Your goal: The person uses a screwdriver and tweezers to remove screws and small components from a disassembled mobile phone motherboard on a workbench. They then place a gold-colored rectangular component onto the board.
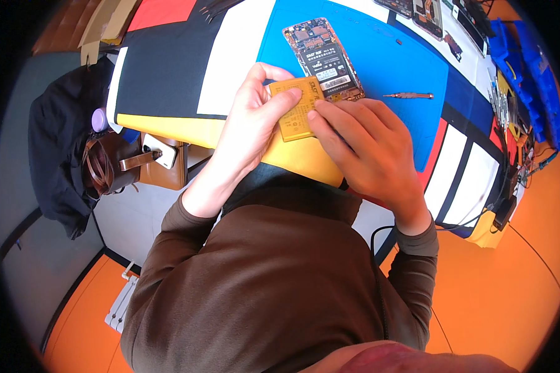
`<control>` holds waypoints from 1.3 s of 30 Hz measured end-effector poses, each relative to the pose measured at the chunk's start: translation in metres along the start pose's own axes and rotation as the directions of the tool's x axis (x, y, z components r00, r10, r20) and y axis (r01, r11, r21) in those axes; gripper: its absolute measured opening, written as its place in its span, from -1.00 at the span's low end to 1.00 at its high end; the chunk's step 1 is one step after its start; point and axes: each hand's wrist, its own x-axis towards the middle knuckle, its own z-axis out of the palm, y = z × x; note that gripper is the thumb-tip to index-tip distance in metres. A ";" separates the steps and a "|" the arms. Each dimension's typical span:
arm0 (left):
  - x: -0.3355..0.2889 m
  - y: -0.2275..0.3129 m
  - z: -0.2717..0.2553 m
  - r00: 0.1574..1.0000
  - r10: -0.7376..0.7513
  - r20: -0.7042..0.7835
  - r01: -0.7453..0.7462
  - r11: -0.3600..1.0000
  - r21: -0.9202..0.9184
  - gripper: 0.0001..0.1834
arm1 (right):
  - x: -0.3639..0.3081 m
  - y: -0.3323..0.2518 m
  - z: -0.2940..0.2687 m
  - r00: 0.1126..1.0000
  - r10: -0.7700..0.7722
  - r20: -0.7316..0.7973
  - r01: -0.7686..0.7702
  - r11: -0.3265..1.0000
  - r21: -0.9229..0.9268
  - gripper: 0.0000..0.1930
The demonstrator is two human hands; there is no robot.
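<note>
A flat yellow phone battery [295, 124] is held up at the near edge of the table. My left hand [250, 121] grips its left side, thumb pressed on the printed face. At the battery's right edge, my right hand [376, 149] has its fingertips closed on it; the thumb is hidden. Just beyond both hands lies an opened phone [308, 38] with its circuit board bared and a black battery [327, 67] seated in it. The phone rests on a blue mat [379, 62]. To its right is a small screwdriver [410, 96].
Phone parts [428, 18] lie at the far right. Slim tools [499, 109] and blue plastic trays [529, 68] line the right side. On the left are a dark jacket [59, 133], a brown bag [106, 165] and a white phone [160, 151]. The patterned cloth [168, 78] covers the table.
</note>
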 end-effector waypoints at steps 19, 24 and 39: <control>0.035 0.012 -0.026 0.904 0.415 0.100 -0.377 0.667 0.642 -0.74 | -0.028 0.088 0.036 0.991 0.131 0.001 -0.127 0.962 0.240 -0.70; 0.053 0.015 -0.028 0.865 0.486 0.124 -0.397 0.512 0.762 -0.72 | -0.030 0.094 0.039 0.998 0.036 -0.056 -0.030 0.994 0.103 -0.69; 0.069 0.004 -0.029 0.808 0.522 0.272 -0.412 0.172 0.895 -0.54 | -0.030 0.094 0.040 0.998 -0.023 -0.065 0.027 0.998 0.050 -0.61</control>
